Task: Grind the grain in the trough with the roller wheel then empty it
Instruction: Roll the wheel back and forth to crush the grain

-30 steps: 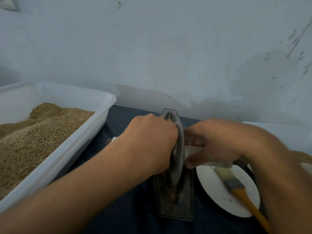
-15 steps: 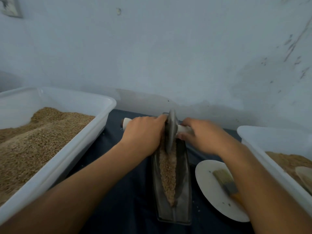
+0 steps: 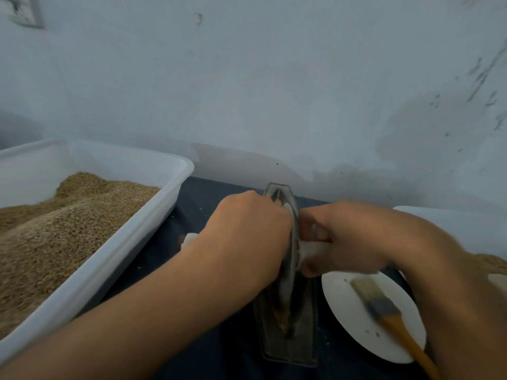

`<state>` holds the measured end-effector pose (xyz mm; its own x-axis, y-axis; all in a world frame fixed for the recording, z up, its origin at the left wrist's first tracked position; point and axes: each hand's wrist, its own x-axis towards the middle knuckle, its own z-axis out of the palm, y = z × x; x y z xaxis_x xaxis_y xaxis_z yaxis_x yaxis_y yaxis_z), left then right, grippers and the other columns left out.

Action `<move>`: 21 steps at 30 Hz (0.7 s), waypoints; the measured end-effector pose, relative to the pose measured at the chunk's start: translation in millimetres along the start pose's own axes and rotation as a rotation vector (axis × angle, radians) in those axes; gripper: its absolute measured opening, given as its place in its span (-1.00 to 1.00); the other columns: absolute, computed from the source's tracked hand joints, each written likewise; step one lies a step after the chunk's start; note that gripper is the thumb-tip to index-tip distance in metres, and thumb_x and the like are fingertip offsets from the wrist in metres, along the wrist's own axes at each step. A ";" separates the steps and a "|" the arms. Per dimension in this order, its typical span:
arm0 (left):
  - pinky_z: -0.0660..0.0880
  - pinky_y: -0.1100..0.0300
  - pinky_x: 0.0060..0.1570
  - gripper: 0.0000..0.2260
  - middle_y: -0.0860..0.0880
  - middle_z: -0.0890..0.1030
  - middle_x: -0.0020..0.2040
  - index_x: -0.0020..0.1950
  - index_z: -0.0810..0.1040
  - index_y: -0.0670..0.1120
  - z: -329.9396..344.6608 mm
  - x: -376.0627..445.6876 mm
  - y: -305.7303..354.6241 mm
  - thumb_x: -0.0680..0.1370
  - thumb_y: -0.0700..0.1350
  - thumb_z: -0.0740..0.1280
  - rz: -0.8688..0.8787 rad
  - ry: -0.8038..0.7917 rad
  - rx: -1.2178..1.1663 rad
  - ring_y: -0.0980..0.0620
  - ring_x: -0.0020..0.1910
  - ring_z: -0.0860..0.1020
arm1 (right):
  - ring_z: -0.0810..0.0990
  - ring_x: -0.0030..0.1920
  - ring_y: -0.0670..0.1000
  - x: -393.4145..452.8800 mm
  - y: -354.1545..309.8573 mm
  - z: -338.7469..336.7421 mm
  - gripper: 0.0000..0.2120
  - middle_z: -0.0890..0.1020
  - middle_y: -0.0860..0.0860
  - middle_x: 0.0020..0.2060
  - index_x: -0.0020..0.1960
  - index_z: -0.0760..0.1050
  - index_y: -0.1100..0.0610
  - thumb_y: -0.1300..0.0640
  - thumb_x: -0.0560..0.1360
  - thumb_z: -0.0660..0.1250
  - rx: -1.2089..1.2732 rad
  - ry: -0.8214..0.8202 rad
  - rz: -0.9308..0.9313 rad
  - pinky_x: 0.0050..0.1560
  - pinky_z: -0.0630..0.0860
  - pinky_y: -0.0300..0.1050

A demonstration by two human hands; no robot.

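A person's left hand [image 3: 247, 237] and right hand [image 3: 348, 239] each curl around an end of the white handle [image 3: 312, 249] running through the roller wheel [image 3: 290, 259], which stands upright between them in the narrow metal trough [image 3: 304, 333]. Grain [image 3: 277, 202] shows in the trough just beyond the left knuckles. A white plate [image 3: 356, 319] bearing a brush [image 3: 384, 308] sits just below the right hand, and a grain-filled white tub [image 3: 131, 242] lies well out from the left.

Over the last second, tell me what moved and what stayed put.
The roller wheel ran to the far end of the trough, then came back toward the person to mid-trough, covering the grain bared half a second ago. The left hand and right hand kept gripping its white handles throughout. The trough, the brush on the white plate and the grain-filled tub stayed where they were.
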<state>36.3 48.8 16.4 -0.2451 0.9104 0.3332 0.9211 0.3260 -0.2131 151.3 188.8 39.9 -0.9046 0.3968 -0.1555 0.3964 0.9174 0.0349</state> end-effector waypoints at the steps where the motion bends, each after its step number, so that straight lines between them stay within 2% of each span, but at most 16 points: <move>1: 0.09 0.22 -0.50 -0.61 0.06 0.21 -0.39 -0.35 0.11 0.02 -2.0 -2.4 0.1 0.48 -0.02 0.33 0.005 0.013 -0.010 0.12 -0.45 0.15 | 0.55 -0.15 -0.20 -3.6 -2.4 -1.1 -0.55 0.58 -0.27 -0.13 0.04 0.42 -0.28 -0.35 0.22 0.44 -0.006 0.001 -0.008 -0.17 0.56 -0.10; 3: 0.10 0.23 -0.50 -0.61 0.06 0.22 -0.39 -0.35 0.12 0.02 -4.5 -3.5 -1.1 0.49 -0.01 0.32 0.002 0.010 -0.034 0.12 -0.45 0.17 | 0.54 -0.14 -0.22 -5.8 -5.1 -2.1 -0.56 0.57 -0.29 -0.10 0.04 0.41 -0.31 -0.35 0.24 0.45 0.010 0.000 -0.021 -0.20 0.52 -0.15; 5: 0.11 0.22 -0.50 -0.62 0.06 0.24 -0.38 -0.35 0.13 0.03 -1.5 -0.8 -2.6 0.50 -0.01 0.32 -0.021 0.001 -0.049 0.11 -0.45 0.19 | 0.56 -0.10 -0.19 -1.3 -3.9 -1.1 -0.58 0.58 -0.27 -0.07 0.05 0.41 -0.31 -0.32 0.27 0.46 0.033 -0.002 -0.014 -0.16 0.54 -0.12; 8: 0.08 0.19 -0.50 -0.66 0.04 0.25 -0.37 -0.33 0.17 0.00 11.9 9.1 -4.4 0.53 -0.06 0.28 -0.080 -0.003 -0.048 0.07 -0.45 0.19 | 0.59 -0.14 -0.17 14.2 4.8 6.6 -0.73 0.63 -0.23 -0.11 0.03 0.46 -0.28 -0.27 0.38 0.41 0.082 0.025 0.022 -0.20 0.53 -0.15; 10: 0.09 0.16 -0.48 -0.79 0.03 0.27 -0.35 -0.25 0.29 -0.02 24.4 18.8 -6.7 0.56 -0.09 0.24 -0.133 -0.006 -0.070 0.05 -0.44 0.20 | 0.54 -0.16 -0.14 25.5 12.6 15.7 -0.77 0.61 -0.20 -0.10 0.08 0.50 -0.25 -0.26 0.46 0.35 0.102 0.083 0.050 -0.27 0.43 -0.20; 12: 0.19 0.13 -0.39 -0.93 0.03 0.42 -0.27 -0.07 0.42 0.01 37.8 28.8 -12.4 0.59 -0.08 0.19 -0.165 0.013 -0.119 0.02 -0.39 0.31 | 0.51 -0.16 -0.09 34.5 19.5 23.8 -0.74 0.60 -0.14 -0.08 0.13 0.52 -0.22 -0.29 0.52 0.27 0.132 0.159 0.068 -0.29 0.36 -0.22; 14: 0.30 0.08 -0.21 -0.85 0.03 0.58 -0.06 0.09 0.48 0.04 51.2 34.5 -19.2 0.63 -0.02 0.13 -0.162 0.053 -0.165 -0.04 -0.18 0.50 | 0.57 -0.06 0.01 41.7 23.8 28.7 -0.72 0.65 -0.05 0.02 0.11 0.53 -0.16 -0.29 0.56 0.20 0.156 0.238 0.065 -0.20 0.47 -0.10; 16: 0.38 0.04 -0.05 -0.77 0.02 0.58 0.07 0.22 0.46 0.07 59.9 35.7 -23.9 0.64 0.02 0.10 -0.145 0.057 -0.217 -0.07 0.01 0.54 | 0.60 0.07 0.08 45.1 24.7 30.7 -0.68 0.66 -0.02 0.11 0.23 0.52 -0.15 -0.26 0.59 0.20 0.152 0.285 0.060 0.00 0.54 0.03; 19: 0.44 0.00 0.00 -0.72 0.00 0.54 0.08 0.30 0.39 0.07 59.7 34.2 -27.1 0.59 0.01 0.18 -0.110 -0.046 -0.238 -0.08 0.05 0.54 | 0.59 0.10 0.07 46.0 23.1 30.1 -0.66 0.65 -0.03 0.13 0.30 0.49 -0.18 -0.24 0.58 0.23 0.125 0.297 0.049 0.05 0.54 0.04; 21: 0.45 0.01 -0.09 -0.79 0.00 0.54 0.03 0.20 0.41 0.04 52.4 32.9 -27.1 0.57 -0.03 0.21 -0.115 -0.092 -0.222 -0.08 -0.01 0.54 | 0.58 0.09 0.05 43.9 22.6 27.2 -0.64 0.64 -0.05 0.14 0.29 0.49 -0.19 -0.25 0.54 0.28 0.139 0.260 0.053 -0.02 0.51 -0.02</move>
<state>-12.5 83.3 -14.9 -0.3696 0.8931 0.2564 0.9267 0.3745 0.0312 124.8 226.2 7.0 -0.8848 0.4548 0.1019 0.4454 0.8895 -0.1025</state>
